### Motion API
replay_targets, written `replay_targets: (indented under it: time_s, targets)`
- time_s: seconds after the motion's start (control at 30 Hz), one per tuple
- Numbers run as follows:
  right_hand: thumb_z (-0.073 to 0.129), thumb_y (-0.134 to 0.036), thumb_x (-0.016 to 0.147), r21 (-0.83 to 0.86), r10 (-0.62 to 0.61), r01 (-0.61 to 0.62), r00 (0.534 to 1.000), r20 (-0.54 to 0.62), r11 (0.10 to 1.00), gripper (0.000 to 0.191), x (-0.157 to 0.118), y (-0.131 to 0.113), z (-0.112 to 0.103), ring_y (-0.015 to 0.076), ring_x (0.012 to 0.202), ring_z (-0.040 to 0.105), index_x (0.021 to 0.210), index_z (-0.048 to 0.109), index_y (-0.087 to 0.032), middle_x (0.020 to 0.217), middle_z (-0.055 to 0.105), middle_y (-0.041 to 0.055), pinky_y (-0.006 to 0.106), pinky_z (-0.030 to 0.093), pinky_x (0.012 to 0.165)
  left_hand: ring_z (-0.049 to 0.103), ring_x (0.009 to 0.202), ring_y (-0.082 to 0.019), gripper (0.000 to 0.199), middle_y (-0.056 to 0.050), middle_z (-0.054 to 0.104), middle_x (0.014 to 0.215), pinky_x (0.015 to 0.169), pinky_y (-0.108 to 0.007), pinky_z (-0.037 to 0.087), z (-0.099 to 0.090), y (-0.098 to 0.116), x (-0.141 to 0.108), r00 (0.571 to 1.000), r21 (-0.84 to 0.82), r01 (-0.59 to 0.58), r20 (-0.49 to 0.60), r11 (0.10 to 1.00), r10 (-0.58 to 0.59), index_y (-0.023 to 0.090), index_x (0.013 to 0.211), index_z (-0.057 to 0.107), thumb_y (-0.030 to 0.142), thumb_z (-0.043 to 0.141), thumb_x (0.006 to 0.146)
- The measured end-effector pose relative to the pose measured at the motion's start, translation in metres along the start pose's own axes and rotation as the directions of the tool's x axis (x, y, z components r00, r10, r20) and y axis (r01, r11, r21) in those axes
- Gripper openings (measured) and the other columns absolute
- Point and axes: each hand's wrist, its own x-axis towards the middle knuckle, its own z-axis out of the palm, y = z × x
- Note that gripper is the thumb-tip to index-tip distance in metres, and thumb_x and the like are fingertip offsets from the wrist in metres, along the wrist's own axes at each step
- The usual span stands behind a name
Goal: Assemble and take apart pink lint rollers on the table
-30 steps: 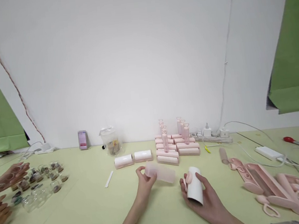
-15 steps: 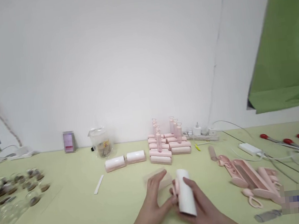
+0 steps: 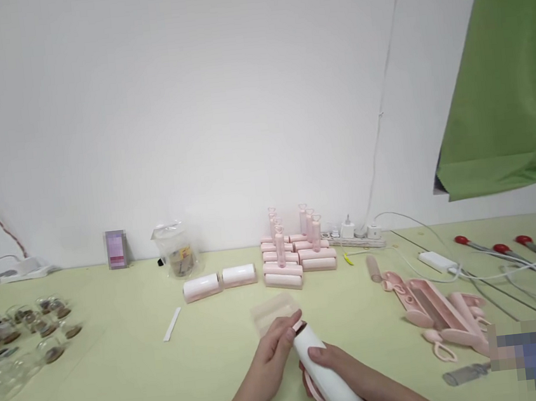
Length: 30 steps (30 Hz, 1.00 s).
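Cover (image 3: 275, 306) just beyond roller (image 3: 325, 373), unobstructed.

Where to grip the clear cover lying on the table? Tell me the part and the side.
Pinch the clear cover across its two long edges, coming from above. It lies flat beyond the left hand, open space around it; the right hand holds the white roller.
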Motion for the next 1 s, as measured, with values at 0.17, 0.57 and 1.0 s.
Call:
replay_targets:
  time_s: [0.17,0.57,1.0]
  targets:
    - [0.046,-0.053,0.076,-0.030,0.013,-0.013,1.000,-0.025,0.999,0.036,0.002,0.004,-0.001,0.0082,0.042,0.051,0.082,0.044,-0.018,0.055,0.054,-0.0024,0.014,0.039,0.031,0.038,0.118,-0.018,0.042,-0.004,0.047,0.124,0.104,-0.035,0.023,0.007,-0.002,-0.006,0.999,0.007,0.023,0.026,1.000,-0.023,0.024,0.123,0.044,0.042,0.029,0.088]
    - [0.048,-0.052,0.076,-0.047,0.003,-0.001,0.999,0.041,0.999,0.041,0.003,0.004,-0.007,0.0087,0.041,0.051,0.098,0.041,-0.018,0.057,0.056,-0.0018,0.014,0.039,0.029,0.042,0.111,-0.018,0.041,-0.006,0.048,0.119,0.099,-0.033,0.031,-0.001,-0.003,-0.010,0.988,0.281,-0.138,0.112,0.950,0.110,0.026,0.129,0.035,0.034,0.024,0.090]
    - [0.050,-0.047,0.076,-0.120,0.038,-0.030,0.997,0.067,0.992,0.040,0.000,-0.003,-0.011,0.0087,0.042,0.053,0.103,0.040,-0.019,0.056,0.056,-0.0022,0.013,0.039,0.032,0.046,0.108,-0.022,0.043,-0.008,0.049,0.120,0.093,-0.036,0.038,-0.003,-0.010,-0.014,0.965,0.468,-0.250,0.188,0.847,0.181,0.028,0.130,0.032,0.032,0.033,0.087]
